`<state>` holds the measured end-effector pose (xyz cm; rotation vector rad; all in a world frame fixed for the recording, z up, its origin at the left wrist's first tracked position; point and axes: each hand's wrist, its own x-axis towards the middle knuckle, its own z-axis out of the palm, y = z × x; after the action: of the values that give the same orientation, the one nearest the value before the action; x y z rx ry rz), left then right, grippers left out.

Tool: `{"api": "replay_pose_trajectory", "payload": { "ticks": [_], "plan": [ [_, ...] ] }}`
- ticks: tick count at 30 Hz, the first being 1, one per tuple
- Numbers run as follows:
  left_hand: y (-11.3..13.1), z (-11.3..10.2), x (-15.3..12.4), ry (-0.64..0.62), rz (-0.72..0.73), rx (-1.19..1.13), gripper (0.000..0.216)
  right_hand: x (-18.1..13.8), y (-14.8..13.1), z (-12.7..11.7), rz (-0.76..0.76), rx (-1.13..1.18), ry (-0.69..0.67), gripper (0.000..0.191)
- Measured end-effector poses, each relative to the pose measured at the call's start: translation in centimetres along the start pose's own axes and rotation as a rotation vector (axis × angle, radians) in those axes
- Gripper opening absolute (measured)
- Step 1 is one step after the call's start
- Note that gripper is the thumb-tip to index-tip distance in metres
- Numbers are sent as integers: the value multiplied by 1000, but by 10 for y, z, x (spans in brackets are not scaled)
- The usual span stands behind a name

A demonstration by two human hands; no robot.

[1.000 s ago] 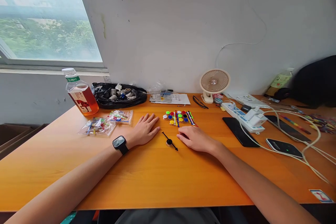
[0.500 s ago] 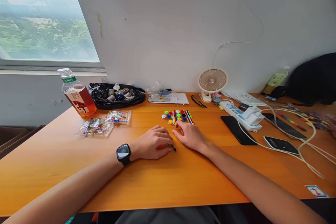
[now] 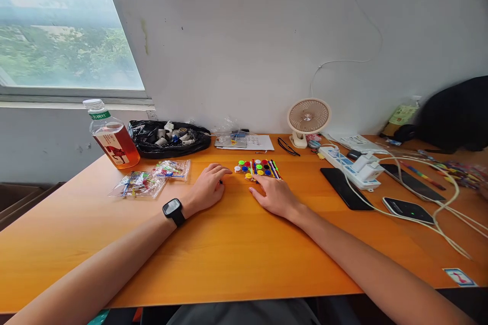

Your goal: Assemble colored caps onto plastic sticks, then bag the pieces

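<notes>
My left hand (image 3: 206, 187), with a black watch (image 3: 173, 208) on its wrist, is over the table left of the small coloured discs (image 3: 245, 168). A tiny dark end of a thin black piece (image 3: 221, 182) shows between its thumb and fingers; the rest is hidden. Resting at the near edge of the discs is my right hand (image 3: 276, 195). Its index fingertip is beside a yellow disc (image 3: 248, 176), and its thumb lies apart from the finger. Several thin coloured sticks (image 3: 273, 168) lie at the right of the discs, partly behind the right hand.
Clear bags of coloured parts (image 3: 137, 184) lie at the left, near a tea bottle (image 3: 115, 139) and a black plastic bag (image 3: 168, 139). A small fan (image 3: 308, 118) stands at the back. Right are a power strip (image 3: 353, 168), phones (image 3: 345, 188) and loose cables.
My left hand has moved left and away from me, off the right hand's side, carrying the black piece. My right hand has barely shifted.
</notes>
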<state>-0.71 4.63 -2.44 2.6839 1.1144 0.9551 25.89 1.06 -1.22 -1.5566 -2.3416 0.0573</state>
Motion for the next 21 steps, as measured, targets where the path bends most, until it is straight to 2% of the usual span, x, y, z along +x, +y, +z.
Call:
{"api": "replay_pose_trajectory", "payload": {
  "ticks": [3, 9, 17, 21],
  "plan": [
    [6, 2, -2, -49, 33, 20, 53, 0, 0, -1, 16, -2, -9, 46],
    [8, 4, -2, -244, -32, 70, 69, -3, -1, -3, -37, -46, -35, 43],
    [6, 4, 3, -265, 113, 137, 65, -4, -8, -9, -57, -99, -103, 38],
    [5, 5, 3, -259, 132, 144, 62, -4, -9, -10, -63, -80, -105, 34]
  ]
}}
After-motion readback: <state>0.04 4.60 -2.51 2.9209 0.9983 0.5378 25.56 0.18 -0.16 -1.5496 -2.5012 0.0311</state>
